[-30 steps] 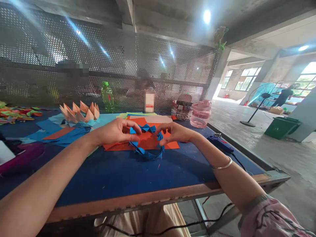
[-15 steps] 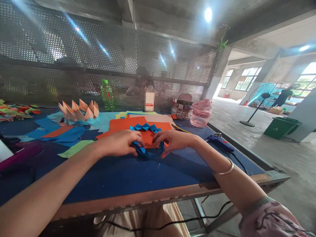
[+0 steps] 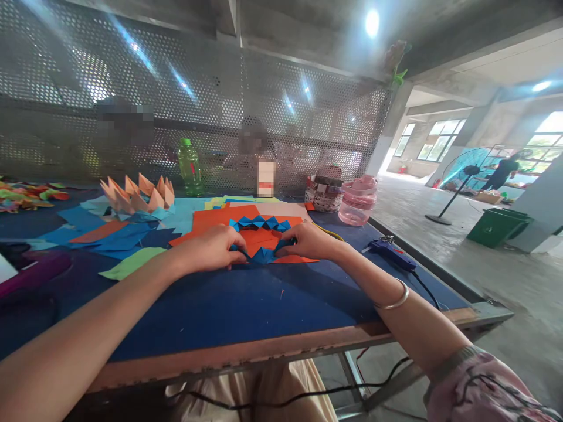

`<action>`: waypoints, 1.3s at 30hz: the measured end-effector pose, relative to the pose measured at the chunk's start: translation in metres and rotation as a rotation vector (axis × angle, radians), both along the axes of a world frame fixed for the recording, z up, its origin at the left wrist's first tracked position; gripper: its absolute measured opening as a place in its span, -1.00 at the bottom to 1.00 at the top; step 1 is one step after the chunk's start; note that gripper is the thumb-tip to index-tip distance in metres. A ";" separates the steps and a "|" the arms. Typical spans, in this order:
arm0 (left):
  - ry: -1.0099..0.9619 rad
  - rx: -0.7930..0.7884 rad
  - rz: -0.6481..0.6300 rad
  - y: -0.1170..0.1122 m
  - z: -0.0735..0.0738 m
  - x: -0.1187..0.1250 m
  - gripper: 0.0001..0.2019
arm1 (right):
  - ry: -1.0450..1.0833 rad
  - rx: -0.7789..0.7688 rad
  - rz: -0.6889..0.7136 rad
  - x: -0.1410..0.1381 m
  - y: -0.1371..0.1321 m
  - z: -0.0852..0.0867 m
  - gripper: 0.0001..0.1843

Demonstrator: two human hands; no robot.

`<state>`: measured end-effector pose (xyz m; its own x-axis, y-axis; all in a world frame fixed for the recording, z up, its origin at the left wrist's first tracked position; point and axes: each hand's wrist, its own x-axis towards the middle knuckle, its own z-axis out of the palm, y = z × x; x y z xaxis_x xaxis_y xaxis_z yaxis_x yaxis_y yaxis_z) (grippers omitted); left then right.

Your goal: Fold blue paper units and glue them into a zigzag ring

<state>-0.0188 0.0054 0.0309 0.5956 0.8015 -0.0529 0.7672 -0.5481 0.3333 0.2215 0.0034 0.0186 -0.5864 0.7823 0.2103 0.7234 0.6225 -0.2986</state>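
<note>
A ring of folded blue paper [image 3: 264, 255] with pointed edges lies over orange paper sheets [image 3: 220, 221] in front of me. My left hand [image 3: 219, 247] pinches its left side between thumb and fingers. On the opposite side, my right hand [image 3: 303, 241] is closed on the ring's right part, the fingertips partly hiding it. Behind and to the left, a peach-coloured folded-paper crown [image 3: 138, 196] with upright points rests on light blue paper.
A blue glue gun [image 3: 393, 253] lies right of my right hand. Farther back stand a green bottle [image 3: 189, 167], a woven basket [image 3: 324, 193] and a pink bottle [image 3: 357, 202]. Blue paper strips [image 3: 108, 237] and a green sheet [image 3: 132, 264] lie left. A perforated screen [image 3: 176, 105] closes the back.
Both hands have shifted slightly away from me with the blue ring. Its near side, earlier over the blue tabletop, now lies over the orange sheets and its points show more clearly.
</note>
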 end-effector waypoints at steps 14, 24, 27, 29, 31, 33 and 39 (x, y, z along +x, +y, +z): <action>-0.123 -0.072 0.212 0.000 -0.009 0.007 -0.70 | 0.055 -0.003 -0.023 0.002 0.010 -0.013 -0.78; -0.167 0.085 0.152 -0.001 -0.011 0.010 -0.78 | 0.083 -0.081 -0.063 0.000 0.008 -0.014 -0.89; -0.167 0.112 0.170 -0.002 -0.011 0.011 -0.78 | 0.073 -0.050 -0.117 -0.004 0.005 -0.014 -0.89; -0.155 0.121 0.180 -0.002 -0.011 0.012 -0.80 | 0.053 -0.051 -0.148 -0.007 0.003 -0.013 -0.88; -0.150 0.100 0.178 -0.001 -0.012 0.011 -0.80 | 0.038 -0.068 -0.164 -0.009 0.001 -0.011 -0.87; -0.178 0.054 0.163 0.001 -0.013 0.010 -0.80 | 0.034 -0.077 -0.160 -0.009 0.000 -0.010 -0.88; -0.200 -0.078 0.164 0.008 -0.012 0.000 -0.67 | 0.027 -0.047 -0.139 -0.004 0.005 -0.013 -0.85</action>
<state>-0.0183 0.0130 0.0190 0.4631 0.8862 -0.0123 0.7581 -0.3889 0.5235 0.2178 0.0084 0.0057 -0.4661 0.8651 0.1855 0.7932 0.5015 -0.3454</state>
